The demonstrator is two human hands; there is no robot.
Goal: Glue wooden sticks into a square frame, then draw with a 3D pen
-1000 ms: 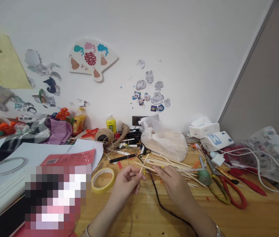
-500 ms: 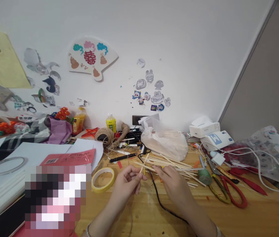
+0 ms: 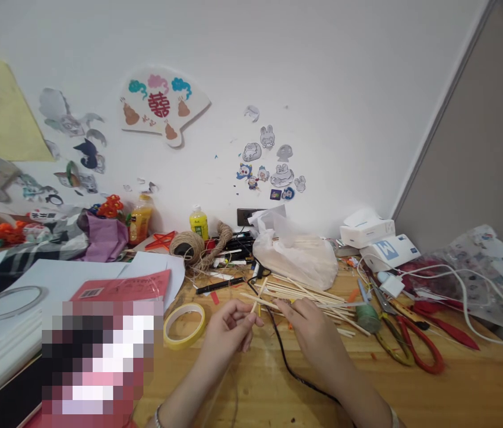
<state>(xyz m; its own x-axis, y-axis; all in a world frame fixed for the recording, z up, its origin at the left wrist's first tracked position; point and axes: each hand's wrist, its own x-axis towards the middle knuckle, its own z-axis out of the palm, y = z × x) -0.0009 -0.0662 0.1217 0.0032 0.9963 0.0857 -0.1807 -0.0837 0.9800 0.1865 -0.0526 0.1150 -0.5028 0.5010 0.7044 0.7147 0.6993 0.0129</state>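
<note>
The left hand [image 3: 228, 326] pinches one thin stick [image 3: 258, 297] by its low end, and the right hand [image 3: 311, 333] lies curled with its fingertips on the pile of sticks [image 3: 309, 297] near the middle of the counter [image 3: 456, 392]; I cannot tell if it grips any. No sticks look joined yet, so most of the work seems left. A black cord [image 3: 284, 359] runs between the hands, a tape roll [image 3: 184, 324] sits left, and green twine [image 3: 368, 318] and red scissors [image 3: 415, 351] crowd the right.
</note>
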